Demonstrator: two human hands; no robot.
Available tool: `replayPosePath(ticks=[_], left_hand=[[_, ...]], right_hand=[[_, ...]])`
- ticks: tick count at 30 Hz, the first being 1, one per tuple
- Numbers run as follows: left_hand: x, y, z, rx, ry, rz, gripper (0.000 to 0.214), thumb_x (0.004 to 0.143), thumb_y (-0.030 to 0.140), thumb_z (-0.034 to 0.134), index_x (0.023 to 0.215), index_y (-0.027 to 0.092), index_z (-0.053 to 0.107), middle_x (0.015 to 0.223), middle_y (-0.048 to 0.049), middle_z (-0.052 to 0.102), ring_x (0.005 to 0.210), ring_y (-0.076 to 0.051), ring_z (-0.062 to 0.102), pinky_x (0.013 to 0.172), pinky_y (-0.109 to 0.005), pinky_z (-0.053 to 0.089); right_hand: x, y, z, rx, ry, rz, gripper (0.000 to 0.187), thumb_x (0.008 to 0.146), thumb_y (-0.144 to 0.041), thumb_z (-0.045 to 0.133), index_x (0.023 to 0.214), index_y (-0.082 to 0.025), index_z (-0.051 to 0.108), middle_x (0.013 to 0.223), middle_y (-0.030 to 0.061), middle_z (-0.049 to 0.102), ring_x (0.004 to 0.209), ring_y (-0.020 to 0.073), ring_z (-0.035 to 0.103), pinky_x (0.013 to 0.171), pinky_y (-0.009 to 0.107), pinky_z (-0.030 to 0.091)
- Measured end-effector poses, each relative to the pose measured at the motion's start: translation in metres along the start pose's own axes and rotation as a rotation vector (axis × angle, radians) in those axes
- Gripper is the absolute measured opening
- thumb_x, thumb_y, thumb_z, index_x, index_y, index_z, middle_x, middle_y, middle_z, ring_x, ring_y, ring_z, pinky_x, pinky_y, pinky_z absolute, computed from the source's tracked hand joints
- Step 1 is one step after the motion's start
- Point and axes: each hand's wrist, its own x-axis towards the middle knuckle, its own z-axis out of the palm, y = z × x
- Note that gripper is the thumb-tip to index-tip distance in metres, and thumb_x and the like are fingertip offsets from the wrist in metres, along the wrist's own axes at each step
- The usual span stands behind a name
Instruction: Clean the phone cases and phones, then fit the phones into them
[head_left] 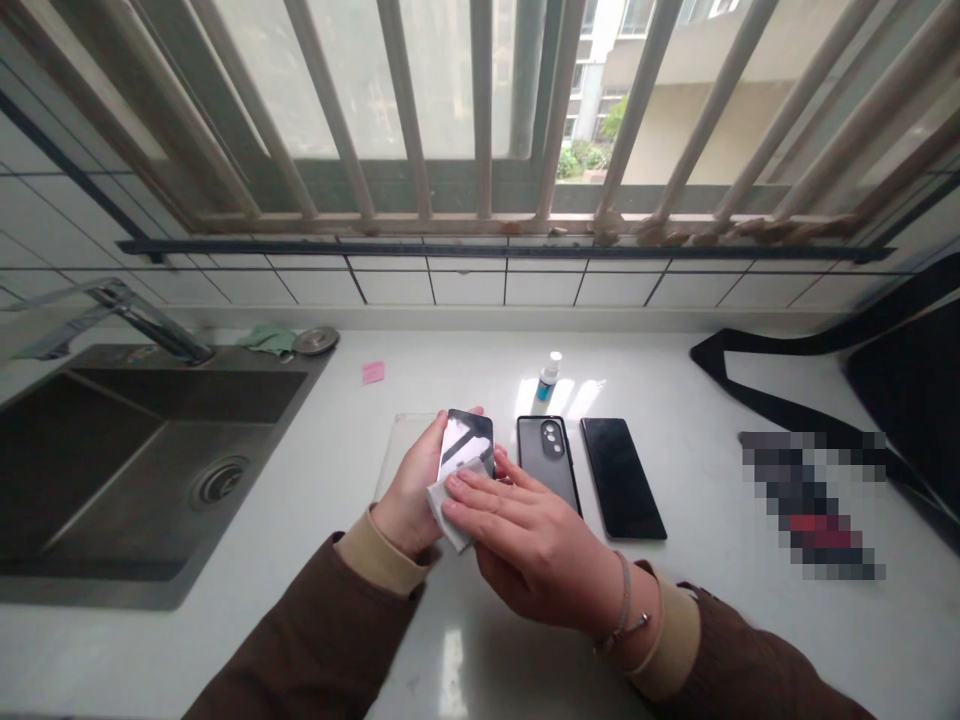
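My left hand point(411, 490) is closed around a smartphone point(466, 438), whose glossy face reflects the window bars. Against the lower part of that face my right hand point(536, 535) presses a pale wiping cloth point(456, 532) with its fingers. Just right of the held phone lies a black phone case point(540, 468), partly behind my right hand. Beside the case a second phone point(624, 480) rests flat with its dark face up. A clear case-like rectangle point(397, 440) shows partly behind my left hand.
A small spray bottle point(549, 378) stands behind the case. Left is a steel sink point(169, 590) with a faucet point(157, 325), a green cloth point(268, 340) and a drain strainer point(316, 341). A pink sticky note point(373, 373), a black strap point(780, 402) and a blurred-out item point(814, 510) lie on the counter.
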Motion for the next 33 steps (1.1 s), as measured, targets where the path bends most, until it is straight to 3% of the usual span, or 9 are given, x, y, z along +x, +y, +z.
replayPosePath(ticks=[3, 8, 11, 14, 18, 22, 25, 28, 33], left_hand=[[-0.002, 0.003, -0.002, -0.006, -0.014, 0.017, 0.047, 0.112, 0.05, 0.047, 0.145, 0.021, 0.066, 0.089, -0.0092, 0.079, 0.069, -0.024, 0.078, 0.073, -0.039, 0.065], [-0.008, -0.001, -0.001, 0.079, -0.117, 0.008, 0.064, 0.113, 0.059, 0.039, 0.155, 0.016, 0.061, 0.102, -0.0153, 0.083, 0.082, -0.025, 0.082, 0.082, -0.036, 0.065], [-0.01, -0.007, 0.003, 0.121, -0.166, 0.0, 0.071, 0.112, 0.063, 0.038, 0.159, 0.014, 0.058, 0.119, -0.0187, 0.082, 0.105, -0.028, 0.082, 0.1, -0.038, 0.061], [-0.009, -0.013, 0.007, 0.137, -0.214, 0.026, 0.068, 0.114, 0.057, 0.037, 0.166, 0.014, 0.049, 0.14, -0.0184, 0.076, 0.127, -0.028, 0.075, 0.121, -0.038, 0.049], [-0.007, -0.016, 0.009, 0.149, -0.234, 0.014, 0.066, 0.115, 0.054, 0.039, 0.17, 0.018, 0.042, 0.151, -0.016, 0.07, 0.139, -0.026, 0.068, 0.128, -0.037, 0.039], [-0.006, -0.012, 0.007, 0.182, -0.133, 0.047, 0.07, 0.114, 0.059, 0.036, 0.163, 0.012, 0.053, 0.135, -0.0195, 0.078, 0.125, -0.028, 0.076, 0.119, -0.039, 0.051], [-0.008, -0.005, 0.005, 0.214, -0.063, 0.056, 0.075, 0.112, 0.066, 0.031, 0.154, 0.011, 0.06, 0.111, -0.0197, 0.083, 0.097, -0.028, 0.083, 0.098, -0.04, 0.063], [-0.011, 0.004, 0.003, 0.246, -0.02, 0.048, 0.079, 0.108, 0.073, 0.028, 0.153, 0.015, 0.058, 0.094, -0.0167, 0.082, 0.075, -0.028, 0.081, 0.077, -0.04, 0.066], [-0.012, 0.009, -0.001, 0.252, -0.012, -0.022, 0.084, 0.105, 0.079, 0.03, 0.156, 0.018, 0.052, 0.09, -0.0158, 0.08, 0.073, -0.029, 0.081, 0.074, -0.041, 0.066]], right_hand=[[0.0, 0.002, -0.003, -0.046, -0.08, 0.0, 0.046, 0.11, -0.036, 0.057, 0.149, -0.013, 0.063, 0.157, 0.0118, 0.065, 0.152, 0.024, 0.056, 0.14, 0.051, 0.02], [0.0, 0.004, -0.005, -0.124, -0.172, 0.092, 0.075, 0.11, -0.065, 0.049, 0.164, -0.012, 0.049, 0.169, 0.0139, 0.05, 0.162, 0.0276, 0.043, 0.14, 0.057, 0.011], [0.0, 0.006, -0.004, -0.181, -0.188, 0.194, 0.074, 0.113, -0.06, 0.044, 0.166, -0.008, 0.044, 0.173, 0.0164, 0.042, 0.165, 0.0313, 0.036, 0.139, 0.061, 0.014], [0.0, 0.011, -0.003, -0.253, -0.172, 0.31, 0.068, 0.116, -0.049, 0.039, 0.166, -0.004, 0.043, 0.173, 0.0206, 0.039, 0.165, 0.0349, 0.036, 0.136, 0.065, 0.024], [0.0, 0.016, -0.001, -0.295, -0.138, 0.366, 0.065, 0.117, -0.043, 0.035, 0.164, 0.001, 0.044, 0.172, 0.0248, 0.04, 0.164, 0.0373, 0.036, 0.132, 0.066, 0.034], [-0.001, 0.015, 0.0, -0.212, -0.185, 0.273, 0.066, 0.117, -0.045, 0.036, 0.164, 0.0, 0.044, 0.172, 0.0233, 0.041, 0.165, 0.0347, 0.035, 0.134, 0.061, 0.035], [-0.001, 0.011, -0.002, -0.129, -0.215, 0.143, 0.068, 0.117, -0.051, 0.037, 0.165, -0.003, 0.044, 0.172, 0.0203, 0.043, 0.165, 0.0311, 0.034, 0.136, 0.054, 0.033], [0.0, 0.007, -0.006, -0.074, -0.233, 0.015, 0.067, 0.117, -0.053, 0.036, 0.165, -0.006, 0.046, 0.172, 0.0159, 0.046, 0.165, 0.0281, 0.035, 0.138, 0.051, 0.029], [0.001, 0.006, -0.007, -0.048, -0.229, -0.083, 0.066, 0.117, -0.056, 0.034, 0.16, -0.01, 0.054, 0.168, 0.012, 0.053, 0.161, 0.0259, 0.044, 0.139, 0.05, 0.025]])
